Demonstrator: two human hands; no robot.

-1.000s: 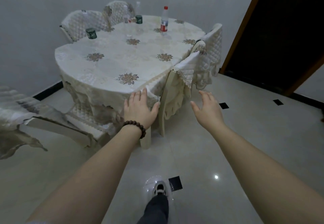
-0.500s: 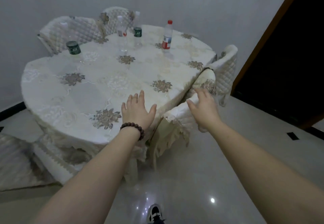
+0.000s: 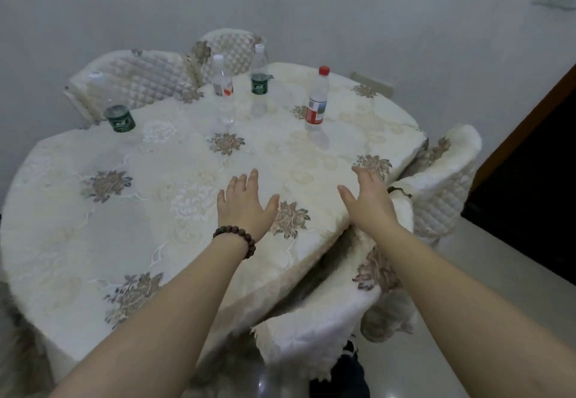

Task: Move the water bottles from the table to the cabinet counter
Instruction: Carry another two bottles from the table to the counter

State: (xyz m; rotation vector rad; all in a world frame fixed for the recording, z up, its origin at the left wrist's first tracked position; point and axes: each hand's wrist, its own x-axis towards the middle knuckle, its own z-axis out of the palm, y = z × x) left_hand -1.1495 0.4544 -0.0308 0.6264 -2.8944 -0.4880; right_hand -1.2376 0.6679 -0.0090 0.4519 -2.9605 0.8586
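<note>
The table (image 3: pixel 187 241) wears a cream cloth with brownish-grey flower motifs. One clear bottle (image 3: pixel 317 98) has a red cap and red-and-white label; two others (image 3: pixel 259 70) (image 3: pixel 118 107) carry dark green labels. The chairs (image 3: pixel 140 76) have quilted off-white covers.

Both hands have advanced from the near rim to above the cloth-covered table (image 3: pixel 93 210). The left hand (image 3: pixel 243 207), fingers straight, now reaches beyond the flower motif formerly ahead of its fingertips. The right hand (image 3: pixel 367 201) has left the chair back and hovers over the table's edge, the red-capped bottle (image 3: pixel 316 101) nearer its fingertips.
</note>
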